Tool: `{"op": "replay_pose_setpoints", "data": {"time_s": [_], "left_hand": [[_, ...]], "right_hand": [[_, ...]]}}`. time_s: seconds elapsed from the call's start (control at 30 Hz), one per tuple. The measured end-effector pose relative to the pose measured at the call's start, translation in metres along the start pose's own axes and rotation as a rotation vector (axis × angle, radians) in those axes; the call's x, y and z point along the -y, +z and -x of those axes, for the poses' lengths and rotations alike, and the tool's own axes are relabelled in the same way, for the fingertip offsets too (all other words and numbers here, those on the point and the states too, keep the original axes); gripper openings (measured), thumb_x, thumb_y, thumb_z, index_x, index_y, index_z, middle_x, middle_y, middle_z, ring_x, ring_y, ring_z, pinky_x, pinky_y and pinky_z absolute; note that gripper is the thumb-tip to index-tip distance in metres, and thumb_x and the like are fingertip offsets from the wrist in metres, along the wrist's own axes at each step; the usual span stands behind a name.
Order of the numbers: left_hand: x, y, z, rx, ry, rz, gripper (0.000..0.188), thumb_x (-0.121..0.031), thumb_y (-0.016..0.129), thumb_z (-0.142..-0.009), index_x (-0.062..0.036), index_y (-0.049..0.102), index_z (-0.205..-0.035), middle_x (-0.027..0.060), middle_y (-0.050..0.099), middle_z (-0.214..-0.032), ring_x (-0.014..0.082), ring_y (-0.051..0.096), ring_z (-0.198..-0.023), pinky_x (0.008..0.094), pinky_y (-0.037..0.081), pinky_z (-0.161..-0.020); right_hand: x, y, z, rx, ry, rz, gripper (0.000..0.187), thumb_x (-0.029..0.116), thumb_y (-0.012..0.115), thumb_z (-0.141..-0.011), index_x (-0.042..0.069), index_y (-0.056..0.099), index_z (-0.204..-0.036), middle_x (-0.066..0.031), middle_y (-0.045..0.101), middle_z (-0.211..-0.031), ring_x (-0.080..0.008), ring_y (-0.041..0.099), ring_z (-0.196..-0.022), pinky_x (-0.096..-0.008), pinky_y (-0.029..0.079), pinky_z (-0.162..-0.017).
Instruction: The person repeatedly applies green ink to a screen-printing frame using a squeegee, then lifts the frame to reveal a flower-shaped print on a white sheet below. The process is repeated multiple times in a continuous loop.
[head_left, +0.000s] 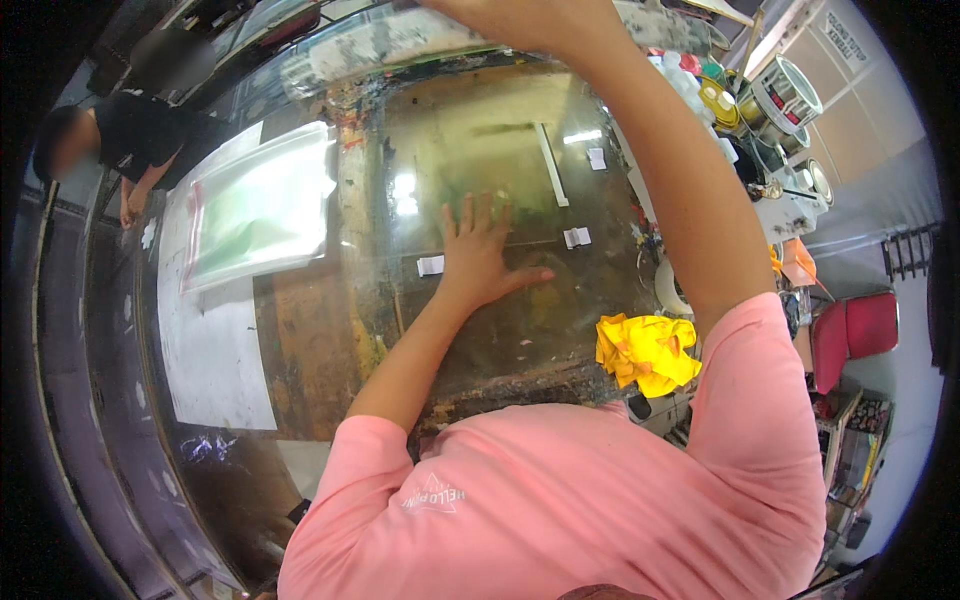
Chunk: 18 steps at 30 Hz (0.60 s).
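Observation:
My left hand (480, 245) lies flat on a shiny, dark glass-like work surface (480, 330), its fingers spread and nothing held. Small white tabs sit around it: one tab (430, 265) beside the wrist, another tab (577, 237) right of the thumb, and a third tab (597, 158) farther off. Beyond the fingers lies a narrow white strip (551, 165). My right arm stretches to the far side, where the right hand (510, 18) is cut off by the upper edge, near a spotted whitish roll (390, 60). Its fingers are out of sight.
A stack of clear plastic sheets (265, 205) lies at left, over white paper (215, 350). A crumpled yellow cloth (650, 355) rests by my right arm. Metal cans (780, 100) and bottles crowd the right side. Another person (140, 135) is at far left; a red chair (870, 325) stands right.

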<state>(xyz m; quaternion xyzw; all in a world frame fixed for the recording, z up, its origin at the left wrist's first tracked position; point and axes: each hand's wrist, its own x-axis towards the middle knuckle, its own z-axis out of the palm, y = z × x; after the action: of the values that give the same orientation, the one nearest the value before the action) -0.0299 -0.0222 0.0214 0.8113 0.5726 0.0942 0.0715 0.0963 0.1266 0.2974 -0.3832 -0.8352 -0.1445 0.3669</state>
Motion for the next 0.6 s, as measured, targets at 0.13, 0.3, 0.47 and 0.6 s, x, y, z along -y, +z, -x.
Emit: {"op": "replay_pose_setpoints", "data": {"time_s": [0.13, 0.3, 0.47, 0.6], "left_hand": [[-0.034, 0.026, -0.042, -0.082, 0.027, 0.053, 0.128, -0.098, 0.055, -0.073, -0.0052, 0.045, -0.160, 0.0300, 0.031, -0.168, 0.0482, 0.025, -0.158, 0.0732, 0.001, -0.124], [-0.046, 0.048, -0.075, -0.208, 0.010, 0.018, 0.129, -0.100, 0.049, -0.075, -0.0029, 0.045, -0.160, 0.0313, 0.033, -0.167, 0.0492, 0.028, -0.156, 0.0787, -0.001, -0.120], [-0.050, 0.053, -0.086, -0.185, 0.014, 0.056, 0.130, -0.101, 0.048, -0.073, -0.0018, 0.049, -0.157, 0.0332, 0.037, -0.163, 0.0512, 0.033, -0.153, 0.0794, -0.002, -0.120], [-0.066, 0.049, -0.081, -0.194, 0.038, 0.077, 0.128, -0.101, 0.049, -0.072, -0.0006, 0.054, -0.153, 0.0343, 0.042, -0.159, 0.0521, 0.036, -0.150, 0.0792, -0.002, -0.120]], "right_hand": [[-0.008, 0.000, -0.009, 0.025, 0.000, -0.002, 0.065, 0.055, 0.053, -0.097, -0.002, 0.076, -0.078, -0.0250, 0.074, -0.078, -0.0414, 0.073, -0.082, -0.0531, 0.053, -0.086], [-0.018, 0.009, -0.011, 0.117, 0.027, 0.024, 0.063, 0.053, 0.053, -0.096, -0.003, 0.076, -0.078, -0.0244, 0.073, -0.077, -0.0410, 0.072, -0.080, -0.0519, 0.053, -0.088], [-0.032, 0.026, -0.013, -0.002, -0.022, 0.058, 0.062, 0.052, 0.053, -0.094, -0.004, 0.075, -0.078, -0.0259, 0.073, -0.079, -0.0415, 0.072, -0.083, -0.0510, 0.053, -0.091], [-0.037, 0.027, -0.014, -0.004, -0.013, 0.073, 0.061, 0.051, 0.054, -0.094, -0.004, 0.076, -0.080, -0.0270, 0.074, -0.082, -0.0414, 0.073, -0.086, -0.0508, 0.053, -0.092]]}}
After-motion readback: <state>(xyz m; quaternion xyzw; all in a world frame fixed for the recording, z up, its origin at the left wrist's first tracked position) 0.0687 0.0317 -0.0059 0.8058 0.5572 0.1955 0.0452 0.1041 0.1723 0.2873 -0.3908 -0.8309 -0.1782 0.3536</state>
